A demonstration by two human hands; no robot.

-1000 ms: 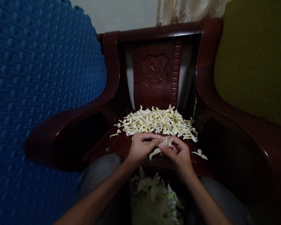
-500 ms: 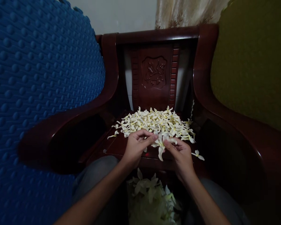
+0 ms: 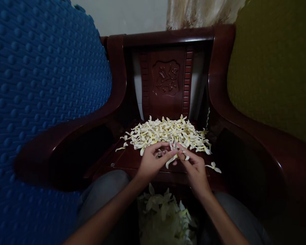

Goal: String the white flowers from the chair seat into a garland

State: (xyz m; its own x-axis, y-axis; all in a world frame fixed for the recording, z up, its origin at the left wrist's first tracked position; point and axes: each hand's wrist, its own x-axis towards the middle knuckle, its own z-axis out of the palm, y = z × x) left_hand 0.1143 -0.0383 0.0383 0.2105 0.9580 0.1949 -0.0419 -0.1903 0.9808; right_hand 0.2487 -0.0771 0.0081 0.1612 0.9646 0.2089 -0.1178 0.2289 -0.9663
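Setting: a home, probably a sitting room. Evidence: polished red-brown wooden armchair, mid-frame, its backrest panel carved with a relief motif; patterned beige curtain at top, right of centre; plain pale wall, top centre-left. Blue studded mat, left of frame, also looks domestic. Lighting dim.

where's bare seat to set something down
Bare seat: the front-left patch between the left hand, pile and left stray flower; a sliver between the right hand and right stray flower. Crowded: under the pile, and around the held flower.
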